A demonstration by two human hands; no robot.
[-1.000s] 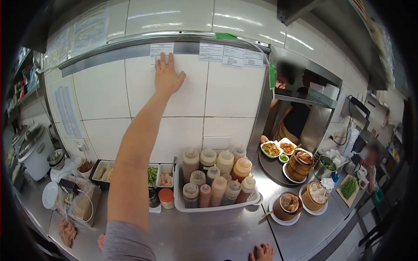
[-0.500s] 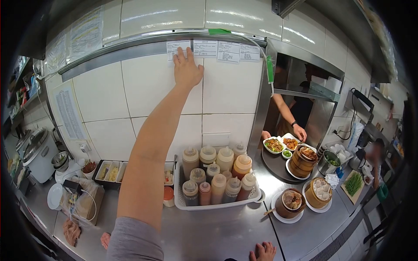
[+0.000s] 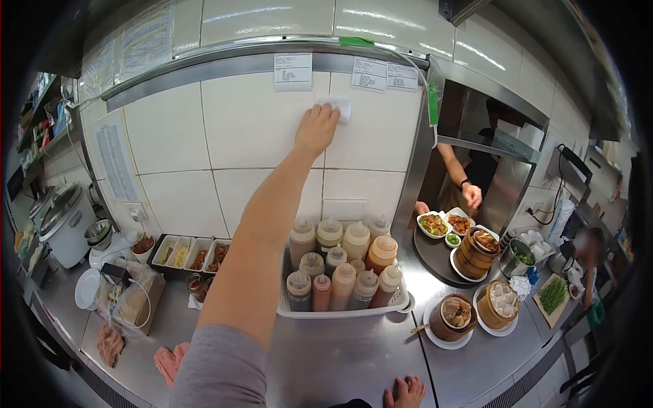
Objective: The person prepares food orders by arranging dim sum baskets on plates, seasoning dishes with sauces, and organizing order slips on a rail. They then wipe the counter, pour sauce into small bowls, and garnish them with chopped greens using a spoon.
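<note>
Left hand [image 3: 315, 129] pinches one ticket [image 3: 338, 107], pulled off the rail [image 3: 231, 66]; three tickets hang above it. Right hand [image 3: 405, 393] rests, fingers loose, on the counter [image 3: 340, 360].

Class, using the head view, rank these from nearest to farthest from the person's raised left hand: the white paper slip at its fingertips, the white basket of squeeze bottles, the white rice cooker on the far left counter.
1. White paper slip: on the tiled wall, touching the left hand.
2. White basket of squeeze bottles: on the steel counter, below the hand.
3. White rice cooker: far left on the counter.
</note>
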